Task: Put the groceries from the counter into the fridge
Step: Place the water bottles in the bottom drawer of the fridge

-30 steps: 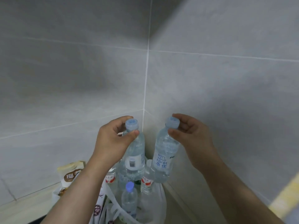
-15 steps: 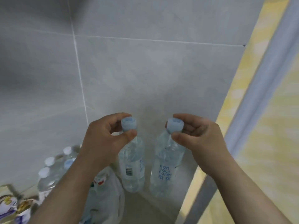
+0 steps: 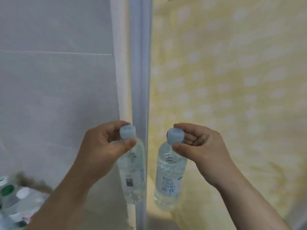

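Two clear water bottles with pale blue caps hang in the air, each carried by its neck. My left hand [image 3: 103,146] pinches the cap end of the left bottle [image 3: 132,173], whose barcode label faces me. My right hand [image 3: 199,146] pinches the cap end of the right bottle [image 3: 167,180], which carries blue lettering. The bottles hang side by side, a little apart, in front of a pale vertical edge [image 3: 140,80] beside a yellow surface with white dots [image 3: 224,80]. No fridge interior is in view.
Grey wall tiles [image 3: 54,80] fill the left. At the lower left, blurred, stand more bottles with white and green caps [image 3: 15,195] on the counter.
The view has swung right: the tiled corner and the bag of bottles slid off to the left, and the yellow dotted surface now fills the right half. Both hands keep their bottles.
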Motion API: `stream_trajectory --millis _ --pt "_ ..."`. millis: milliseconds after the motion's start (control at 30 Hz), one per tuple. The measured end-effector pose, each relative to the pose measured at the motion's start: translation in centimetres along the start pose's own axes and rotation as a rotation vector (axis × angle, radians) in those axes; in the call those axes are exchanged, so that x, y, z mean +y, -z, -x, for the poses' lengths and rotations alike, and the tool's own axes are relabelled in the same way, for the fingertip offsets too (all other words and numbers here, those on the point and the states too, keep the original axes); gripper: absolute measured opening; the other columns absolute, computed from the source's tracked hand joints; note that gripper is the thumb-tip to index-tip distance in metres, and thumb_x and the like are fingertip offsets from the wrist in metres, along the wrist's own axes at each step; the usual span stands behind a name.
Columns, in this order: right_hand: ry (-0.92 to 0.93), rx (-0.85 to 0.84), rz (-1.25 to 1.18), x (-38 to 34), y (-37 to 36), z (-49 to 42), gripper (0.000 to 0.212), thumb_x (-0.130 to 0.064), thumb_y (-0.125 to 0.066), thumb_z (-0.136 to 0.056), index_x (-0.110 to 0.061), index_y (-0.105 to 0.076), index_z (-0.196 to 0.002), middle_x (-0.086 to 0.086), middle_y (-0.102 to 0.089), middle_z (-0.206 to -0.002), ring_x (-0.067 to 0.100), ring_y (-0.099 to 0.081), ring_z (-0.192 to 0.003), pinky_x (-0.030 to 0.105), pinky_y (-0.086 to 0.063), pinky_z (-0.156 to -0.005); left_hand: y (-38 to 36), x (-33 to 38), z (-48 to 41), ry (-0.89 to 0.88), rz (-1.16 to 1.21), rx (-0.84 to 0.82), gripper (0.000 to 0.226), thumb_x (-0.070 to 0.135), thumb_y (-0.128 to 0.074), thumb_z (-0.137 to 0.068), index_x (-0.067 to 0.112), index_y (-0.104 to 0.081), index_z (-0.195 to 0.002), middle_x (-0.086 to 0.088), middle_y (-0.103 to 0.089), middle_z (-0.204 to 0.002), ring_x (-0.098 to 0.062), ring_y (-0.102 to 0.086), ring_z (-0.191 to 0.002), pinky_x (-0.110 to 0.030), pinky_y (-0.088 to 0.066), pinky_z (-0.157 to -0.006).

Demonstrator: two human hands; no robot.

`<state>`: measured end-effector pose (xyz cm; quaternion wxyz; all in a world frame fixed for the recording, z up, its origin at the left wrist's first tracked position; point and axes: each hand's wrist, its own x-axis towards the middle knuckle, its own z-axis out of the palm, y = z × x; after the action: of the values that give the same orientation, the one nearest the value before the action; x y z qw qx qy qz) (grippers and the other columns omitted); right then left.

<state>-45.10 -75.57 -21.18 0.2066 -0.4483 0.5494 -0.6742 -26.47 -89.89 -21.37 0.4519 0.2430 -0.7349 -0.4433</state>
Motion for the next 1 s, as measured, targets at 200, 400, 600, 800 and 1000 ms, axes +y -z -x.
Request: stream_trajectory --millis 200,400,600,800,1000 --pt "-0.015 0.086 0.008 -2.0 7.9 4.0 0.045 -0.005 -0.074 -0.058 -0.018 -0.072 -0.101 0.004 -0.078 -0.091 0.015 -0.074 -0.085 0.021 -0.055 -0.069 -7.3 3.3 1.7 -0.011 0.047 -0.109 0.035 0.010 -0.083 -0.069 0.026 -0.071 -0.097 0.007 -0.076 -0.089 -0.015 -0.072 -0.085 -0.030 -0.060 -0.075" --pt "-0.014 0.204 0.027 -4.1 15.5 9.3 0.047 -0.004 -0.074 -0.058 -0.015 -0.071 -0.104 0.006 -0.077 -0.091 0.016 -0.074 -0.084 0.020 -0.055 -0.066 -15.3 6.3 4.4 -0.031 0.111 -0.226 0.040 0.026 -0.080 -0.059 0.026 -0.072 -0.098 0.005 -0.076 -0.090 -0.014 -0.071 -0.084 -0.037 -0.056 -0.077" --pt "0.015 0.330 0.094 -6.7 23.1 15.0 0.046 0.001 -0.079 -0.060 -0.016 -0.072 -0.102 0.005 -0.077 -0.089 0.015 -0.073 -0.082 0.021 -0.054 -0.068 -23.6 9.9 7.4 -0.092 0.185 -0.343 0.036 0.021 -0.079 -0.057 0.029 -0.072 -0.092 0.008 -0.076 -0.089 -0.010 -0.072 -0.084 -0.031 -0.055 -0.079" --pt "0.044 0.483 0.132 -9.8 30.0 21.2 0.047 -0.003 -0.074 -0.056 -0.012 -0.071 -0.102 0.008 -0.077 -0.090 0.015 -0.072 -0.080 0.022 -0.055 -0.068 -32.0 14.4 10.3 -0.188 0.257 -0.549 0.036 0.013 -0.085 -0.063 0.027 -0.072 -0.093 0.010 -0.076 -0.091 -0.005 -0.071 -0.084 -0.019 -0.052 -0.076" --pt "0.043 0.701 0.245 -12.9 36.0 27.6 0.048 -0.006 -0.075 -0.057 -0.015 -0.071 -0.104 0.007 -0.077 -0.091 0.016 -0.073 -0.084 0.022 -0.055 -0.068 -40.8 18.6 13.1 -0.224 0.392 -0.761 0.033 0.025 -0.080 -0.057 0.031 -0.074 -0.090 0.007 -0.076 -0.093 -0.009 -0.071 -0.089 -0.024 -0.053 -0.081"
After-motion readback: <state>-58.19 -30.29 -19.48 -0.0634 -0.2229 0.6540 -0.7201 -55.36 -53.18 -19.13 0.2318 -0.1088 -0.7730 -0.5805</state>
